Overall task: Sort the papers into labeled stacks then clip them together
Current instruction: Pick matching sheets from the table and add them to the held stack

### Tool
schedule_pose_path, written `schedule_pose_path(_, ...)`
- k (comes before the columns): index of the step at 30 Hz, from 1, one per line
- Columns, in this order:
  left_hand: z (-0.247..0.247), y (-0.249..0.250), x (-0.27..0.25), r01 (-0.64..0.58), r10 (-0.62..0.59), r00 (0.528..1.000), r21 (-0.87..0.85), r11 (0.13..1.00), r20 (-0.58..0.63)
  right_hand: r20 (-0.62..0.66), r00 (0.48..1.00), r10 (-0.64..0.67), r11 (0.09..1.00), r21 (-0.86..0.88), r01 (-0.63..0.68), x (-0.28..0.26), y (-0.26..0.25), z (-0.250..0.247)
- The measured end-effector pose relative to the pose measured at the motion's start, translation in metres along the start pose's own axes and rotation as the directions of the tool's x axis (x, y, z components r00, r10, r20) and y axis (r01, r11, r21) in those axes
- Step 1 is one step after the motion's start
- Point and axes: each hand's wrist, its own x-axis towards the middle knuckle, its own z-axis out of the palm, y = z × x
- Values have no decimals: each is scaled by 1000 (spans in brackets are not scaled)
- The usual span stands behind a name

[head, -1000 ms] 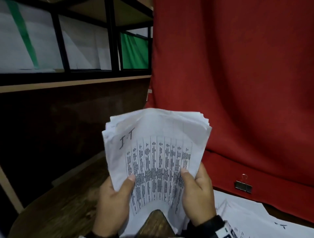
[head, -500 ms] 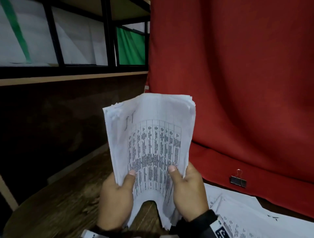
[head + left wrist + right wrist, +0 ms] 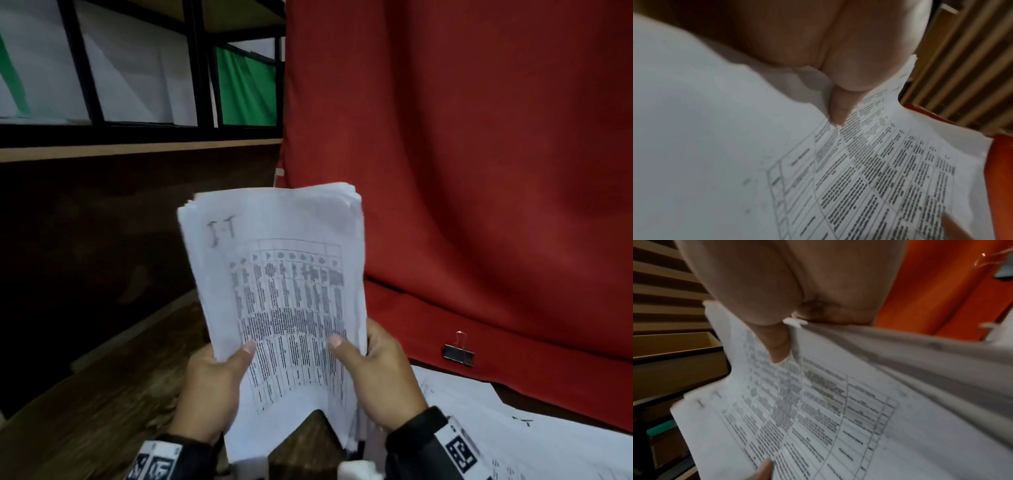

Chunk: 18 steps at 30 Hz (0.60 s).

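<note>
Both hands hold one stack of papers (image 3: 277, 281) upright above the wooden table (image 3: 102, 404). Its top sheet carries a printed table and the handwritten label "I.T". My left hand (image 3: 212, 383) grips the stack's lower left edge, thumb on the front. My right hand (image 3: 373, 373) grips the lower right edge the same way. The wrist views show each thumb pressed on the printed sheet (image 3: 859, 178) (image 3: 818, 410). A black binder clip (image 3: 459, 353) lies on the red cloth (image 3: 479, 171), to the right of the stack.
More printed sheets (image 3: 513, 438) lie spread on the table at lower right. A dark wooden panel with a black-framed shelf (image 3: 137, 130) rises at the left. The red cloth hangs behind and drapes onto the table.
The fanned stack has been squared up, its edges now more even. The stack has tilted a little, and both hands stay at its bottom edge.
</note>
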Motion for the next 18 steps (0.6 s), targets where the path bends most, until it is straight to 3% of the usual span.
schedule_pose_path(4, -1, -4, 12, 154, -136, 987, -275, 949, 85, -37, 999, 37, 993, -114, -41, 4, -6, -42)
schedule_pose_path(8, -6, -23, 32, 289, -261, 957, -471, 834, 125, -17, 996, 93, 898, -430, -91, 6, 6, -104)
schedule_pose_path(10, -5, -32, 38, 340, -333, 937, -495, 800, 106, 22, 978, 208, 781, -605, -153, 5, 23, -134)
schedule_pose_path(13, -3, -44, 42, 377, -382, 920, -466, 801, 88, 15, 922, 387, 517, -831, -203, 0, 51, -165)
schedule_pose_path(16, -1, -45, 40, 400, -399, 911, -473, 785, 107, -29, 877, 480, 329, -920, -211, -8, 69, -178)
schedule_pose_path(18, -2, -46, 38, 394, -422, 905, -480, 784, 52, -32, 869, 495, 222, -962, -162, -10, 73, -178)
